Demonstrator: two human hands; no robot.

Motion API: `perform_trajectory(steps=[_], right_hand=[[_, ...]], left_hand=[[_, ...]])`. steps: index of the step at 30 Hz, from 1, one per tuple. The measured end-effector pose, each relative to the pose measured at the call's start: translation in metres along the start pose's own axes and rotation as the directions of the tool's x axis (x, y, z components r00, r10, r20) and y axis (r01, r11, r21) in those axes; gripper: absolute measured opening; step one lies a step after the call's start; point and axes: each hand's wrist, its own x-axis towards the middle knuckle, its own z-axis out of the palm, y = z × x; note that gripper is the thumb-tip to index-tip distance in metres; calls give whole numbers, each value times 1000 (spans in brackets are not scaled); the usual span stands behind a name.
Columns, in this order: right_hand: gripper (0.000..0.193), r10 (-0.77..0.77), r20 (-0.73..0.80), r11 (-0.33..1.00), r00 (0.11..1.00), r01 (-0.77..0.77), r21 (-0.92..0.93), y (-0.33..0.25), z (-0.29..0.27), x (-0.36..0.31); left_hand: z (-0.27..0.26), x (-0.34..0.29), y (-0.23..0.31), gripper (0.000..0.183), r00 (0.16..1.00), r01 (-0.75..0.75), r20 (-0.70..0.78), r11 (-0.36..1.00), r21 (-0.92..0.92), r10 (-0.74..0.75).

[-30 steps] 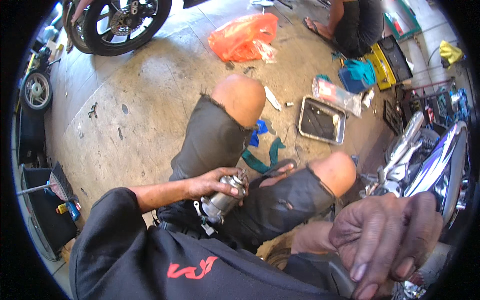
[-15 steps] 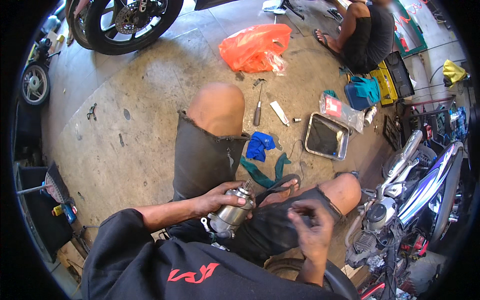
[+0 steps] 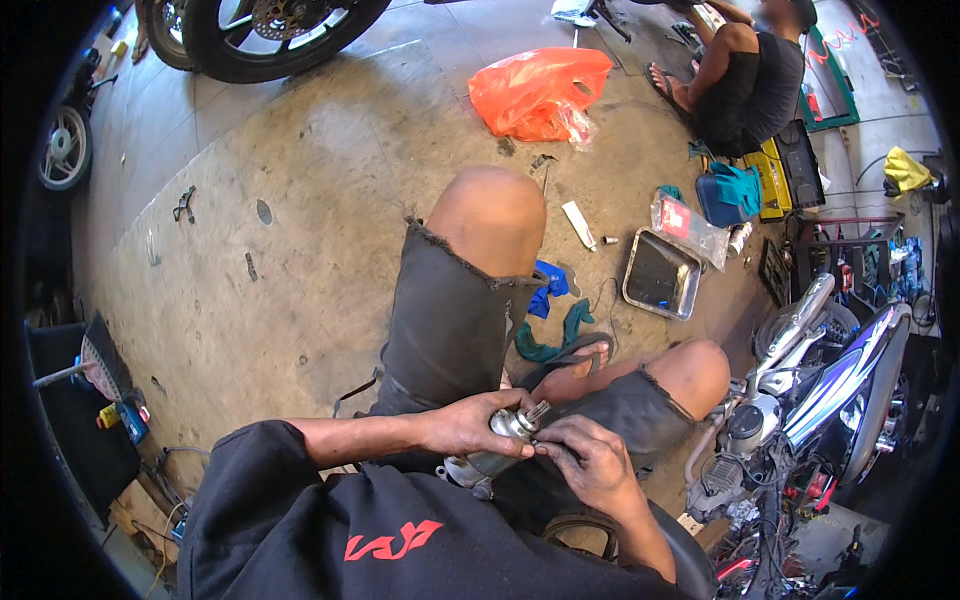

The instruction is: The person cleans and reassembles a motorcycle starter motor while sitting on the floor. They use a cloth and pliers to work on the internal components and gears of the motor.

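Starter motor: what looks like a starter motor (image 3: pixel 488 464) is held in front of your belly, above your lap, tilted so that its toothed shaft (image 3: pixel 540 411) points up and away from you, toward your right.
Left hand: your left hand (image 3: pixel 472 426) is wrapped around the metal body from the left side, with the thumb lying along it.
Right hand: your right hand (image 3: pixel 592 465) has its fingertips brought together at the front end, just beside the shaft. I cannot tell if they pinch some small part there or only touch the housing.
Progress: as I judge it, the motor is already free from any machine, and its shaft is bare. The handling at the front end seems under way, not finished. How much is left, the view does not tell, because your fingers cover this place.
Motorcycle: at your right stands a partly stripped motorcycle (image 3: pixel 745 430), its engine exposed; I cannot tell if the motor belongs to it.
Floor: on the concrete floor (image 3: pixel 300 250), ahead of you, are a metal tray (image 3: pixel 632 268) with something dark inside, a white tube (image 3: pixel 578 226) and a blue cloth (image 3: pixel 548 290).
Farther off: an orange plastic bag (image 3: pixel 535 95) and a crouching co-worker (image 3: pixel 755 90).
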Motion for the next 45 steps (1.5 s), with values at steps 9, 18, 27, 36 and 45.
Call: perform_trajectory(steps=[9,18,27,36,45], right_hand=[[21,-205,181,960,962,234,-156,-3,0,25],[32,-468,443,778,764,595,-203,37,-3,44],[27,-484,447,832,752,554,-30,46,-3,74],[25,-460,446,837,768,542,-71,40,-19,72],[17,-240,293,947,926,289,-140,42,-38,76]], left_hand=[[-8,-12,0,53,997,-24,-69,999,37,26],[-6,-17,9,49,993,-21,-118,991,-134,5],[3,-20,5,45,942,-86,-335,980,-182,21],[0,-7,12,49,952,-49,-304,997,-55,30],[-16,36,12,57,955,38,-296,999,25,-29]])
